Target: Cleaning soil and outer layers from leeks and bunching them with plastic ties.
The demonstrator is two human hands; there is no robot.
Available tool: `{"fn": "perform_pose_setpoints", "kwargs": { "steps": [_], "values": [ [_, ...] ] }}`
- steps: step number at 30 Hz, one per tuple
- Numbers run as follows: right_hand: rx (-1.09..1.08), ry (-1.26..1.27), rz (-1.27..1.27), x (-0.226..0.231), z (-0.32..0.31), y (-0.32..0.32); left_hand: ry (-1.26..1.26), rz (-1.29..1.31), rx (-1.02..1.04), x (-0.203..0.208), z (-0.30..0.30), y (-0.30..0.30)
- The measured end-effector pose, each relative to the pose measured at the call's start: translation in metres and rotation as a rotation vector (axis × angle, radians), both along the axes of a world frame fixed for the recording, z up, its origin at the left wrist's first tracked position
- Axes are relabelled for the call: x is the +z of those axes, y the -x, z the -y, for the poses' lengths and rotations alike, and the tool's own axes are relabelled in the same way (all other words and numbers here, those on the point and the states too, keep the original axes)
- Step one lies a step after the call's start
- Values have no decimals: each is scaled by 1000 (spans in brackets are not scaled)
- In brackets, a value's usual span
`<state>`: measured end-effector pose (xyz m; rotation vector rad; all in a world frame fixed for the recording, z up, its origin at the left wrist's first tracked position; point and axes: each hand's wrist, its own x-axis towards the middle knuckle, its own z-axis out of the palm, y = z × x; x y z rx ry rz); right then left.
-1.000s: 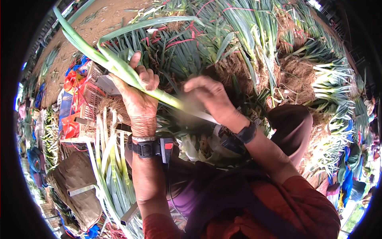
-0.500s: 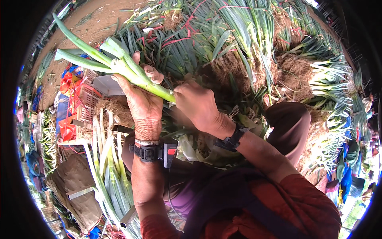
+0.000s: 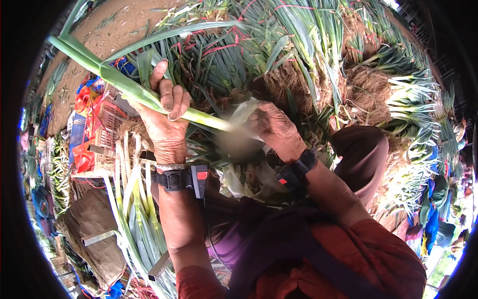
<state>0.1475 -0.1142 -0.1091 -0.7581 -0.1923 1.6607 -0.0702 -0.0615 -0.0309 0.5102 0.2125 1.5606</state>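
Note:
A long leek [image 3: 124, 85] lies slantwise across my left hand [image 3: 162, 117], which is closed around its stalk. Its green leaves fork toward the upper left, and its pale end points at my right hand [image 3: 280, 130]. Between my right fingers is a thin, whitish outer leaf [image 3: 244, 110], pulled partly away from the stalk. The root end of the leek is smeared by motion. Beneath my hands, between my knees, lies a heap of stripped leaves [image 3: 234, 182].
Tied leek bundles [image 3: 308, 45] with brown roots [image 3: 368, 94] spread ahead and to the right. Pale-stalked leeks [image 3: 134, 199] rest on a metal frame [image 3: 99, 237] at my left. Beyond them are a plastic crate [image 3: 105, 119], orange plastic [image 3: 84, 159] and brown cardboard [image 3: 94, 229].
My left hand and the leek have shifted left, and a long leaf now arches to the right. My right hand has moved right, drawing a pale outer leaf off the stalk.

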Motion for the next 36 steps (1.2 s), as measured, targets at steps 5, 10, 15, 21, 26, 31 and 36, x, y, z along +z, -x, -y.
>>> {"fn": "perform_pose_setpoints", "kwargs": {
  "steps": [5,10,15,21,26,31,36],
  "values": [
    [-198,-545,1317,-81,-16,-72,-75,-23,29,-11,-7,12],
    [-335,-649,1849,-123,-19,-173,-282,97,-65,12,-9,27],
    [118,-622,2246,-36,5,-100,-216,55,-42,10,-5,23],
    [100,-958,1548,44,17,17,-144,-3,-48,5,-13,1],
    [112,-907,1559,37,13,15,-132,-18,-13,10,-8,-5],
    [125,-956,1593,30,14,12,-96,-27,5,15,-2,-12],
    [99,-921,1561,41,16,15,-35,-28,-4,19,2,-18]
  ]
}}
